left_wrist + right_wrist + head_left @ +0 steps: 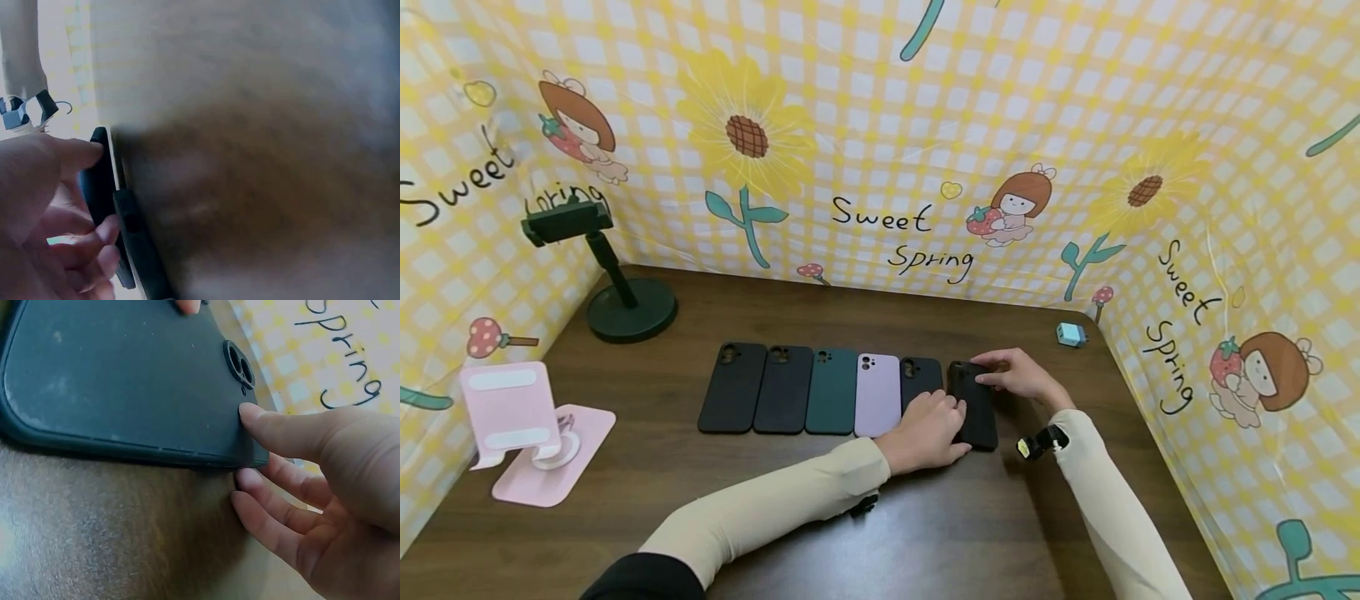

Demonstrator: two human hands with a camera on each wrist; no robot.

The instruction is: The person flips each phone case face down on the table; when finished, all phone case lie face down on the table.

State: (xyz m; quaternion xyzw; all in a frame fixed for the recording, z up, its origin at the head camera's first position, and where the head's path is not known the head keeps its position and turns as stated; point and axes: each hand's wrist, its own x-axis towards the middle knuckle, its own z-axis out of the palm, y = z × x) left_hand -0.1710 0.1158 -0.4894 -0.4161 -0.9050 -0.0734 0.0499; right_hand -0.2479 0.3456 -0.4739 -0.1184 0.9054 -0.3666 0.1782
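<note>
A black phone case (977,417) lies at the right end of a row of phone cases, turned slightly against them. My right hand (1024,375) pinches its far right corner; in the right wrist view the thumb presses the back near the camera cutout (239,364), with the other fingers at the edge. My left hand (927,429) holds the same case by its near left side, covering part of it and the lower part of the dark case (919,375) beside it. Further left lie a lavender case (877,396), a green case (831,392) and two black cases (782,392).
A pink folding stand (512,408) sits at the left of the wooden table (820,533). Behind it rises a dark green phone stand (631,312) with a round base. A light blue charger plug (1071,335) lies at the far right. Yellow checked cloth (865,108) hangs around the table.
</note>
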